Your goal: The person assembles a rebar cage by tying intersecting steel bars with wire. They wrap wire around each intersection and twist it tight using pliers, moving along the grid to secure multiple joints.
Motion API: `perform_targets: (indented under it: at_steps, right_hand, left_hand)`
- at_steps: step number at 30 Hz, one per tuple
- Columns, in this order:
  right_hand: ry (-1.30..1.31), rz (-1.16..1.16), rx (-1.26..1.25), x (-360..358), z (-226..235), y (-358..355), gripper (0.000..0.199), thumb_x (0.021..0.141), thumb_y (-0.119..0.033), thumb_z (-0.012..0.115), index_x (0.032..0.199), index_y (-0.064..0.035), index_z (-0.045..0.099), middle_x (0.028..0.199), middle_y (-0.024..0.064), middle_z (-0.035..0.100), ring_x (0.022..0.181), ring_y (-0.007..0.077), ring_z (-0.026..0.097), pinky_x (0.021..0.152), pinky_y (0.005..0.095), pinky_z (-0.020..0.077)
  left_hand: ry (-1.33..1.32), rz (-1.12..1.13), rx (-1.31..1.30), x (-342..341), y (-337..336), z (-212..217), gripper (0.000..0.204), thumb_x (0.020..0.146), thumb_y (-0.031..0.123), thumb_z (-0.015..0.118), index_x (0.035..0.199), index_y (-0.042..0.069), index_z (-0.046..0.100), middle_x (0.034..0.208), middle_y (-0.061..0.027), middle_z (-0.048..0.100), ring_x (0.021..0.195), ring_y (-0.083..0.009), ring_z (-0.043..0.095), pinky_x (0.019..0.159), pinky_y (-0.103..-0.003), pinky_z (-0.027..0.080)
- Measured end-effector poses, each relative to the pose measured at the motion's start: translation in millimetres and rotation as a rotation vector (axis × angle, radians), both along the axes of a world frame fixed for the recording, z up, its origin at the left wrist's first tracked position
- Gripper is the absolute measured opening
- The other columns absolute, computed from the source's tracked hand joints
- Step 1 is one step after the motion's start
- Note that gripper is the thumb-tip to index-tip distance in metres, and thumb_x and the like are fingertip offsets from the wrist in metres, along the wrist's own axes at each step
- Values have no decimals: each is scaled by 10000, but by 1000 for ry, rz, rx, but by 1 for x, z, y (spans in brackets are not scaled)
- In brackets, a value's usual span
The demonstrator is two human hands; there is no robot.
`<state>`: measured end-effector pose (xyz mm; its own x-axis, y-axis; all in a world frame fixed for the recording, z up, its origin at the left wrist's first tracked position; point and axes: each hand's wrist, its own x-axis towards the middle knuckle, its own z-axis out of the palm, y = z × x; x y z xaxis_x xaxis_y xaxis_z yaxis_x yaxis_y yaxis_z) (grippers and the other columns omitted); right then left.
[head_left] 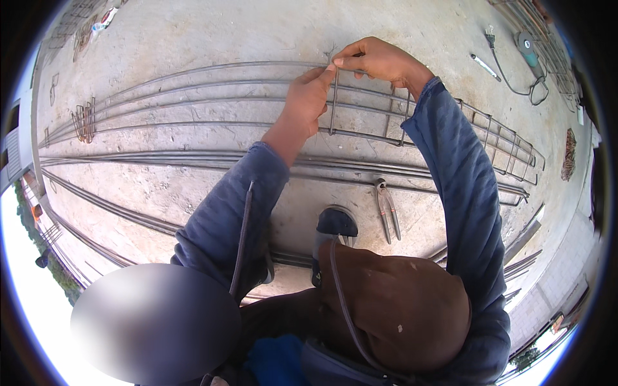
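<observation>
My left hand (308, 100) and my right hand (380, 61) meet at the top corner of a square steel stirrup (334, 106), where it crosses the farthest long rebar (257, 64). Both hands pinch, with their fingertips almost touching. A thin tie wire (331, 54) shows faintly at the right fingertips; what the left fingers grip is hidden. The stirrup belongs to a rebar cage (489, 135) running right, with more stirrups along its bars. Nearer to me, end-cutting pliers (386, 209) with long handles lie on the concrete, apart from both hands.
Loose rebars (212, 157) run across the concrete floor (193, 32) between me and the cage. A bunch of stirrups (84, 121) stands at the far left. An angle grinder (529, 55) with its cord, a white marker (485, 67) and a wire bundle (568, 154) lie right.
</observation>
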<state>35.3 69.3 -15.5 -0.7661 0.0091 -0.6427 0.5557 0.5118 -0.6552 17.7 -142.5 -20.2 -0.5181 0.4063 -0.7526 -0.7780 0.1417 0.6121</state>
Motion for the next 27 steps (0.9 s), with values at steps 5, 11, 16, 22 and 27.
perform_targets:
  at_steps: [5, 11, 16, 22, 27]
  right_hand:
    - [20, -63, -91, -5, 9, -9, 472, 1011, -413, 752, 1306, -45, 779, 1152, 125, 761, 1061, 242, 669, 921, 390, 521]
    - [23, -181, -52, -14, -12, -17, 429, 987, -383, 779, 1252, -45, 779, 1158, 151, 762, 1153, 276, 671, 1012, 431, 497]
    - [123, -250, -139, -5, -18, -17, 309, 1031, -313, 736, 1139, -26, 776, 1159, 146, 782, 1156, 266, 719, 996, 409, 526]
    - [283, -287, -95, 8, -2, -25, 240, 1086, -229, 681, 1133, -8, 763, 1070, 74, 772, 1003, 170, 724, 942, 342, 568]
    - [399, -279, 7, 17, 3, -33, 262, 1052, -236, 696, 1140, -1, 773, 975, 128, 803, 897, 199, 767, 807, 356, 586]
  left_hand:
    - [-7, 0, -3, -1, -1, -1, 481, 1064, 369, 751, 1384, 33, 625, 823, 74, 471, 642, -39, 352, 537, -222, 331]
    - [-48, -11, 101, -3, -7, -9, 385, 1108, 299, 674, 1386, 34, 643, 857, 47, 505, 674, -63, 390, 579, -246, 371]
    - [-28, -43, 17, -1, 3, 6, 362, 1117, 274, 658, 1366, 11, 644, 853, 27, 503, 651, -73, 377, 561, -246, 363]
    - [30, -123, 10, -11, 3, 0, 425, 1104, 325, 694, 1312, -44, 675, 828, 51, 458, 649, -64, 352, 560, -256, 345]
    - [18, -150, 46, -13, 4, 3, 376, 1093, 342, 712, 1200, -18, 707, 777, 82, 412, 639, -41, 332, 571, -250, 336]
